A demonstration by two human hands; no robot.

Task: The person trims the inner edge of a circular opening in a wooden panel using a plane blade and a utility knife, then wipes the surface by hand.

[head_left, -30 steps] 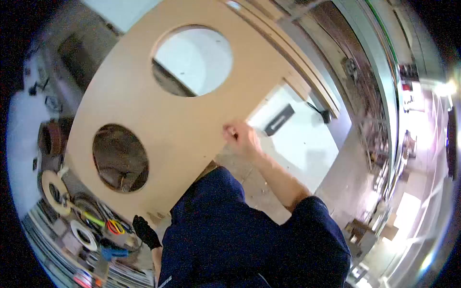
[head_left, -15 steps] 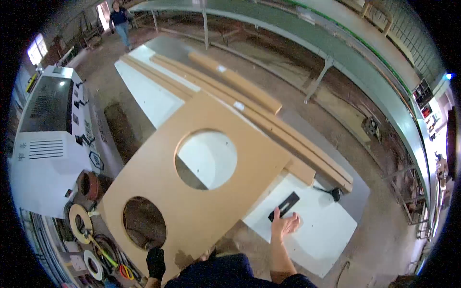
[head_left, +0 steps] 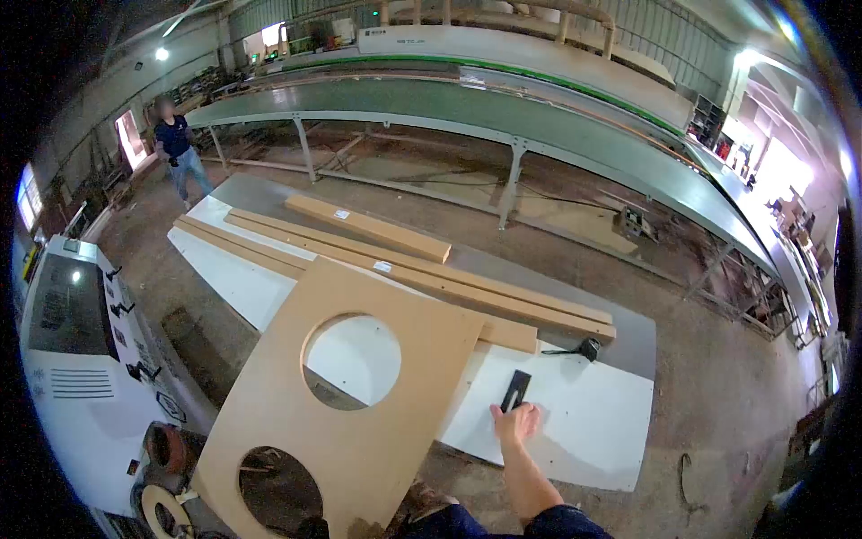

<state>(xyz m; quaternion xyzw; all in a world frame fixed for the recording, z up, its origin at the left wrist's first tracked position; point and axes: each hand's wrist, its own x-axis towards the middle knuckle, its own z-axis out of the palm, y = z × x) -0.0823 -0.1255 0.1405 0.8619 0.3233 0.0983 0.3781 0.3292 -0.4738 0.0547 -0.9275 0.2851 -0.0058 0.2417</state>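
Observation:
A large tan wooden board [head_left: 409, 337] with two round cut-outs lies in front of me, overlapping a white panel [head_left: 584, 422]. My right hand [head_left: 516, 422], bare, is over that panel with thumb and fingers apart. It is at the near end of a flat black rectangular item [head_left: 515, 391] with a pale inset; whether they touch is unclear. My left hand [head_left: 312, 528], in a black glove, barely shows at the bottom edge, by the lower cut-out of the board. Its fingers are hidden. A black tape measure [head_left: 588, 349] lies beyond the right hand.
Long tan wooden strips [head_left: 431, 292] lie across the stack behind the board. A white machine [head_left: 76, 386] stands at left. Beyond runs a long green-topped conveyor table [head_left: 431, 117] on metal legs. Another person [head_left: 175, 144] stands at the far left.
My view has tilted up, showing more of the far machine. My right hand has come closer to the black item. My left hand has dropped almost out of view.

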